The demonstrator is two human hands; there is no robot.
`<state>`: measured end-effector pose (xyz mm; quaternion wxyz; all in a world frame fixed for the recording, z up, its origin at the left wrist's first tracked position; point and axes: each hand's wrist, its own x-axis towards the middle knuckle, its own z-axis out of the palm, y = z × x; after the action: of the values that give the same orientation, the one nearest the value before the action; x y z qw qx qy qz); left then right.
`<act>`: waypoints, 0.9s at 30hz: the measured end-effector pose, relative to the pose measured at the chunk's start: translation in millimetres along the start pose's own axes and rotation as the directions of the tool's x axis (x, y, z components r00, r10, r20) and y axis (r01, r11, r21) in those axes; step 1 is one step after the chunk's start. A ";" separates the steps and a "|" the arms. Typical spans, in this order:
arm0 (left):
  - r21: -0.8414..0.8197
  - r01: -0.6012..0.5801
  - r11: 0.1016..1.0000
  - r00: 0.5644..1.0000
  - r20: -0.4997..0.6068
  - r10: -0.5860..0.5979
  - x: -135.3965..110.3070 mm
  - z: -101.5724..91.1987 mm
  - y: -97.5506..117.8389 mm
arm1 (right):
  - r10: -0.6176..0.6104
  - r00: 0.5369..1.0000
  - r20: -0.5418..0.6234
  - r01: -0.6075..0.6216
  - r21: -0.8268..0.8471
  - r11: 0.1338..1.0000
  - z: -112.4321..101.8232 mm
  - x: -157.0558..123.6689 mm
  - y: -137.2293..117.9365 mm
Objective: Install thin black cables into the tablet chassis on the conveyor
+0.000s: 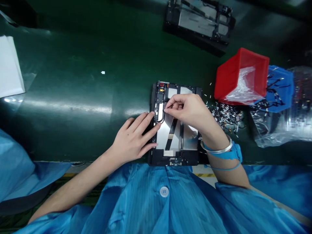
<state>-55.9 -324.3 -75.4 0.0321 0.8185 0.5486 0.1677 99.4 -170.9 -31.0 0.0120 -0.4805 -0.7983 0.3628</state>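
An opened tablet (pixel 161 156) lies at the table's front edge, its silver battery panels, circuit board and dark flex strips exposed. My left hand (pixel 133 138) rests open over its left edge, fingers spread, with the fingertips touching the frame and the board side. A thin black cable (pixel 162 119) curves along the board between both hands. My right hand (pixel 188 109) is above the upper middle of the tablet, thumb and index finger pinched on the upper end of this cable. That hand and wrist cover part of the battery panels.
A red bin (pixel 227 76) holding clear plastic stands at the right, beside a blue bin (pixel 286 84) with black cables. Small black and white pieces (pixel 227 117) lie heaped before them. Another opened tablet (pixel 197 19) lies at the back; white sheets (pixel 11 68) lie left.
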 end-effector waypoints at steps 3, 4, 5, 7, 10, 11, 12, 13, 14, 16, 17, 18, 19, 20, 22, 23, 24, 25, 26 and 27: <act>0.044 -0.055 0.998 0.998 0.038 0.053 3.1 -4.4 -2.2 | -0.003 1.000 0.006 0.004 -0.015 1.000 -0.1 -0.2 -1.0; 0.053 -0.084 0.995 0.995 0.055 0.081 4.6 -5.7 -3.5 | -0.002 1.000 0.007 0.002 -0.019 1.000 -0.1 -0.3 -1.3; 0.058 -0.119 0.991 0.991 0.074 0.115 6.5 -6.8 -5.0 | -0.002 1.000 0.008 0.003 -0.022 1.000 0.0 -0.2 -1.3; 0.050 -0.194 0.980 0.976 0.108 0.188 10.6 -8.5 -8.5 | -0.013 1.000 0.003 0.013 -0.023 1.000 0.4 0.4 -1.0; 0.024 -0.265 0.964 0.956 0.140 0.259 16.5 -9.8 -12.9 | -0.033 0.999 0.000 0.033 -0.026 0.999 1.4 2.3 -0.3; 0.018 -0.275 0.961 0.952 0.144 0.269 18.1 -10.1 -13.9 | -0.035 0.999 0.002 0.035 -0.032 0.999 1.7 2.4 -0.3; 0.015 -0.280 0.960 0.950 0.148 0.275 19.3 -10.4 -14.7 | -0.036 0.999 0.004 0.036 -0.044 0.998 1.9 1.7 -0.5; 0.013 -0.283 0.959 0.949 0.150 0.278 20.2 -10.6 -15.3 | -0.037 0.999 -0.001 0.037 -0.064 0.997 1.9 -0.2 -0.9; 0.012 -0.285 0.958 0.948 0.149 0.280 20.8 -10.9 -15.7 | -0.039 0.999 -0.026 0.036 -0.098 0.994 1.8 -3.5 -1.2; 0.010 -0.281 0.960 0.950 0.143 0.277 21.4 -11.0 -16.3 | -0.069 0.988 -0.139 0.038 -0.215 0.976 1.5 -14.4 -1.0; 0.003 -0.277 0.961 0.951 0.141 0.274 21.5 -10.9 -16.6 | -0.109 0.972 -0.208 0.045 -0.290 0.956 1.6 -21.6 -0.2; -0.010 -0.271 0.962 0.952 0.142 0.270 21.4 -10.6 -16.9 | -0.166 0.952 -0.258 0.062 -0.369 0.927 2.0 -29.2 1.2; -0.028 -0.264 0.964 0.953 0.144 0.265 21.4 -10.2 -17.2 | -0.234 0.933 -0.272 0.094 -0.445 0.891 2.9 -36.6 3.3; -0.049 -0.258 0.965 0.954 0.148 0.262 21.3 -9.7 -17.4 | -0.301 0.922 -0.246 0.140 -0.512 0.847 4.4 -43.1 5.8; -0.080 -0.252 0.964 0.954 0.144 0.262 21.0 -8.7 -17.7 | -0.393 0.911 -0.129 0.240 -0.609 0.756 8.8 -51.4 11.0; -0.082 -0.254 0.964 0.955 0.137 0.263 20.9 -8.3 -17.7 | -0.413 0.908 -0.074 0.274 -0.642 0.716 11.4 -53.0 13.2; -0.076 -0.256 0.964 0.956 0.129 0.264 20.8 -8.0 -17.4 | -0.419 0.907 -0.033 0.291 -0.670 0.683 14.0 -53.0 14.7; -0.067 -0.260 0.963 0.956 0.120 0.266 20.8 -7.8 -17.0 | -0.417 0.909 -0.011 0.293 -0.694 0.657 16.2 -52.1 15.4; -0.059 -0.261 0.964 0.957 0.114 0.266 20.8 -7.8 -16.5 | -0.412 0.911 -0.005 0.284 -0.716 0.637 17.8 -50.6 15.2; -0.054 -0.259 0.964 0.958 0.112 0.264 20.7 -7.8 -15.8 | -0.406 0.914 -0.006 0.271 -0.735 0.621 18.8 -49.2 14.2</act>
<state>-65.3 -300.2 -66.9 0.0581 0.8915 0.4295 0.1322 129.7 -215.8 -37.1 -0.0402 -0.3157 -0.9475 -0.0313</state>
